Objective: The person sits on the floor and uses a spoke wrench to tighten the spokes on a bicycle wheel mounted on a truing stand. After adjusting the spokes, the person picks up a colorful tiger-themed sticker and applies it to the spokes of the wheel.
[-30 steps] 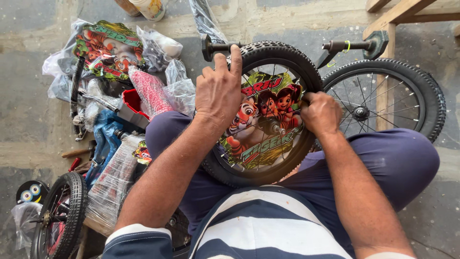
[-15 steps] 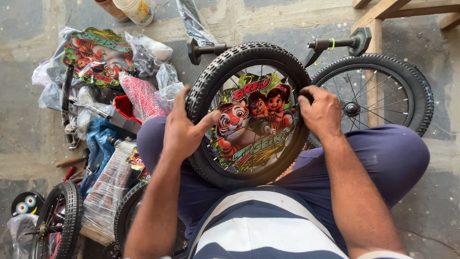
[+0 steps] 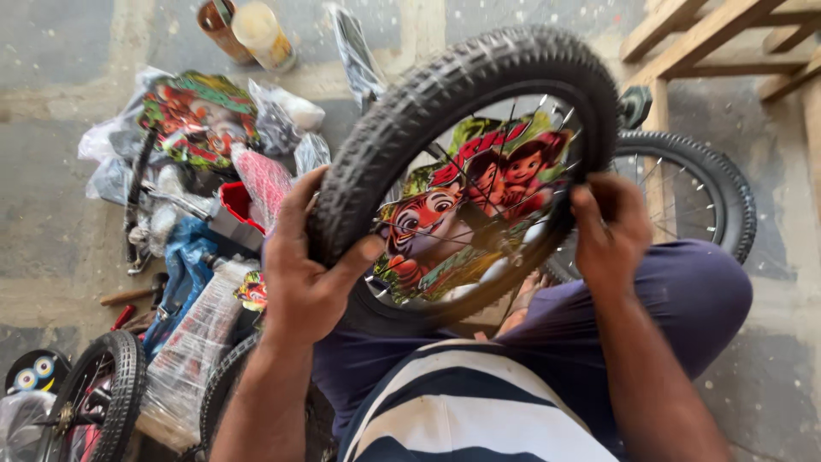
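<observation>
Left hand (image 3: 310, 272) fingers clamp the wheel (image 3: 466, 171) tyre; right hand (image 3: 609, 229) fingers pinch its rim, wheel raised above the lap. Risk: spokes could nip a fingertip if it tilts (grip looks firm). Hub is hidden behind the cartoon disc (image 3: 466, 205); right fingertips are obscured.

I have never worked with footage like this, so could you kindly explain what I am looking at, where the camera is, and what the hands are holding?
There is no machine here, just a seated person seen from a camera worn on the head, looking down at their own arms and lap. The left hand and right hand grip opposite sides of a small bicycle wheel with a knobbly black tyre and a bright cartoon disc behind its spokes. On the concrete floor lie plastic-wrapped parts, a second cartoon disc, another wheel behind the knee, a smaller wheel lower left, and two cans.
</observation>
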